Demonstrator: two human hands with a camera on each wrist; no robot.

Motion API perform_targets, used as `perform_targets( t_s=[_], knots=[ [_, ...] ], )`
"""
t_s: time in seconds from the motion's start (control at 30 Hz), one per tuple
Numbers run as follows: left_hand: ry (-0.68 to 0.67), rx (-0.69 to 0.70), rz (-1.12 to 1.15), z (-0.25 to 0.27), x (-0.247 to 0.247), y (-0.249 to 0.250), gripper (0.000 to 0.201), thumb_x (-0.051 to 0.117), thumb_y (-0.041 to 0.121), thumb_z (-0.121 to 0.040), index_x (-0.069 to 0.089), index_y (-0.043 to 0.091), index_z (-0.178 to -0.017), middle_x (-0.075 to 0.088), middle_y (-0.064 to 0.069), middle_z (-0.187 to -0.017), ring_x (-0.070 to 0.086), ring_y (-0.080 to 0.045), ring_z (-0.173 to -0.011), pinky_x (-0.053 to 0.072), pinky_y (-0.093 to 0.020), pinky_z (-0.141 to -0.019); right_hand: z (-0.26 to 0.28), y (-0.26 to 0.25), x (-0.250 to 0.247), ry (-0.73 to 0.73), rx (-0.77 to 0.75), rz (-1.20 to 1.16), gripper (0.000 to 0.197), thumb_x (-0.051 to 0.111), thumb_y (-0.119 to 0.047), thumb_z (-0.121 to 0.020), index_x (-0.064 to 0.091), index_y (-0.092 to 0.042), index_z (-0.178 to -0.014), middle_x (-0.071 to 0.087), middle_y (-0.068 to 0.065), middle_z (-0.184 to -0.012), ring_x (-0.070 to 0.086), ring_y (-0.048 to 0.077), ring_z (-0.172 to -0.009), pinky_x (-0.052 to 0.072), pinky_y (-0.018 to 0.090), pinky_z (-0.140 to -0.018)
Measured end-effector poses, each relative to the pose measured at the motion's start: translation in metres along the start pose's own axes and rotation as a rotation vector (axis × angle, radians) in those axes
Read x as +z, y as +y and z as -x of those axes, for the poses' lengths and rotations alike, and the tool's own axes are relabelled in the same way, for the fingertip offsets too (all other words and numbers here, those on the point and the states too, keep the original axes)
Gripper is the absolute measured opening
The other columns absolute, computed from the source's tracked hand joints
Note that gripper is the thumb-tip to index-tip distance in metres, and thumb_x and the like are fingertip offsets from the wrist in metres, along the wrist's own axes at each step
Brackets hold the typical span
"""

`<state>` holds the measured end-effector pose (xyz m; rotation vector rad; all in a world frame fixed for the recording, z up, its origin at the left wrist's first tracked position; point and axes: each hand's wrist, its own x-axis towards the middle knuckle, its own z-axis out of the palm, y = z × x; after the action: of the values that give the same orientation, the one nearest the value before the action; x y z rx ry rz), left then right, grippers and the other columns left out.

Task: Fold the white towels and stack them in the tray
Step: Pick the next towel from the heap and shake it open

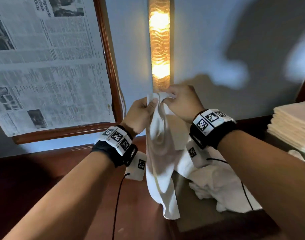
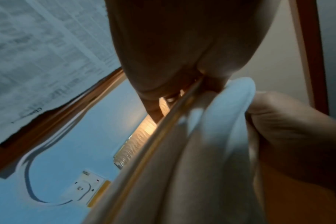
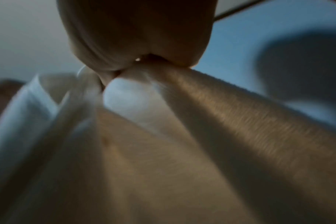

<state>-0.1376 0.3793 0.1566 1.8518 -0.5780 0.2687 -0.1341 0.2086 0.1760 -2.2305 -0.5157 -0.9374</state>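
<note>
Towel (image 1: 158, 153) hangs lifted over the desk (image 1: 44, 179) in the head view because your left hand (image 1: 141, 115) and right hand (image 1: 181, 101) pinch its top edge close together, probably hunting corners, with a crumpled pile (image 1: 222, 187) below and a folded stack (image 1: 293, 125) at right. Left wrist view: your thumb (image 2: 290, 136) clamps the bunched cloth (image 2: 201, 151). Right wrist view: blurred fingers (image 3: 136, 37) nip a fold (image 3: 220, 113), keeping it taut.

A tall yellow lamp (image 1: 159, 44) glows on the blue wall (image 1: 208, 32). A wood-framed newspaper (image 1: 44, 63) hangs above the brown table (image 1: 44, 170).
</note>
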Motion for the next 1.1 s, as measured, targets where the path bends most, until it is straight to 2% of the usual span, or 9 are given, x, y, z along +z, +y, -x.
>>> perform_targets(
  t_s=[0.2, 0.3, 0.4, 0.5, 0.67, 0.8, 0.9, 1.0, 1.1],
  knots=[
    [0.044, 0.045, 0.037, 0.006, 0.011, 0.007, 0.052, 0.047, 0.037, -0.106, 0.062, -0.011, -0.093, 0.064, -0.012, -0.078, 0.055, -0.02, -0.069, 0.044, -0.029, -0.068, 0.061, 0.01, -0.014, -0.093, 0.052, 0.073, 0.035, 0.063, -0.032, -0.092, 0.047, -0.023, -0.062, 0.05, -0.001, -0.058, 0.044, 0.017, -0.058, 0.035, 0.032, -0.059],
    [0.048, 0.036, 0.044, 0.007, 0.008, 0.01, 0.056, 0.046, 0.045, -0.104, 0.059, -0.007, -0.087, 0.054, -0.013, -0.077, 0.049, -0.018, -0.071, 0.04, -0.033, -0.072, 0.098, 0.06, -0.017, -0.196, 0.325, 0.197, 0.026, 0.064, -0.026, -0.094, 0.064, -0.012, -0.072, 0.067, 0.011, -0.073, 0.054, 0.03, -0.07, 0.033, 0.035, -0.063],
    [-0.009, 0.006, 0.051, 0.013, 0.005, 0.007, 0.07, 0.046, 0.057, -0.097, 0.062, -0.012, -0.097, 0.07, -0.021, -0.088, 0.062, -0.033, -0.078, 0.049, -0.041, -0.081, 0.131, 0.1, -0.032, -0.2, 0.584, 0.188, 0.018, 0.062, -0.023, -0.095, 0.069, -0.017, -0.08, 0.072, 0.011, -0.083, 0.063, 0.031, -0.083, 0.039, 0.032, -0.067],
    [-0.032, -0.018, 0.07, 0.017, 0.013, 0.002, 0.055, 0.046, 0.04, -0.106, 0.066, -0.011, -0.102, 0.072, -0.02, -0.091, 0.063, -0.02, -0.078, 0.048, -0.034, -0.081, 0.132, 0.125, -0.039, -0.143, 0.706, 0.145, 0.018, 0.06, -0.018, -0.095, 0.07, -0.019, -0.081, 0.072, 0.008, -0.083, 0.066, 0.031, -0.087, 0.045, 0.031, -0.07],
    [-0.044, -0.056, 0.172, 0.008, 0.047, 0.006, 0.039, 0.047, 0.037, -0.106, 0.074, 0.011, -0.098, 0.076, -0.006, -0.092, 0.068, -0.019, -0.085, 0.055, -0.039, -0.085, 0.081, 0.102, -0.038, -0.069, 0.426, -0.068, 0.022, 0.056, -0.004, -0.091, 0.072, -0.018, -0.087, 0.072, 0.002, -0.089, 0.065, 0.021, -0.088, 0.049, 0.03, -0.081],
    [0.097, -0.043, 0.166, -0.008, 0.083, 0.014, 0.033, 0.046, 0.036, -0.107, 0.071, 0.02, -0.091, 0.073, 0.004, -0.086, 0.067, -0.015, -0.083, 0.056, -0.038, -0.085, 0.043, 0.069, -0.051, -0.072, 0.044, -0.111, 0.015, 0.058, -0.012, -0.086, 0.07, -0.011, -0.076, 0.066, -0.002, -0.071, 0.059, 0.016, -0.07, 0.045, 0.03, -0.068],
    [0.077, -0.115, 0.243, -0.017, 0.107, 0.022, 0.036, 0.046, 0.034, -0.108, 0.072, 0.017, -0.089, 0.074, 0.001, -0.087, 0.068, -0.016, -0.085, 0.055, -0.039, -0.089, 0.029, 0.071, -0.068, -0.033, 0.056, -0.051, 0.026, 0.054, -0.029, -0.084, 0.054, -0.022, -0.059, 0.047, -0.005, -0.056, 0.045, 0.016, -0.059, 0.039, 0.037, -0.059],
    [0.026, -0.096, 0.156, -0.028, 0.12, 0.022, 0.059, 0.048, 0.053, -0.099, 0.068, -0.001, -0.087, 0.069, -0.008, -0.082, 0.061, -0.018, -0.078, 0.054, -0.046, -0.083, 0.035, 0.084, -0.082, -0.023, 0.119, 0.023, 0.035, 0.056, -0.036, -0.082, 0.039, -0.023, -0.054, 0.039, -0.003, -0.052, 0.038, 0.019, -0.057, 0.034, 0.038, -0.056],
    [-0.007, -0.046, 0.088, -0.035, 0.131, 0.022, 0.054, 0.048, 0.055, -0.098, 0.069, 0.007, -0.087, 0.074, -0.009, -0.083, 0.064, -0.016, -0.077, 0.055, -0.042, -0.08, 0.055, 0.096, -0.086, -0.063, 0.08, 0.006, 0.044, 0.063, -0.04, -0.087, 0.036, -0.017, -0.061, 0.038, 0.009, -0.057, 0.035, 0.031, -0.061, 0.032, 0.038, -0.055]
  ],
)
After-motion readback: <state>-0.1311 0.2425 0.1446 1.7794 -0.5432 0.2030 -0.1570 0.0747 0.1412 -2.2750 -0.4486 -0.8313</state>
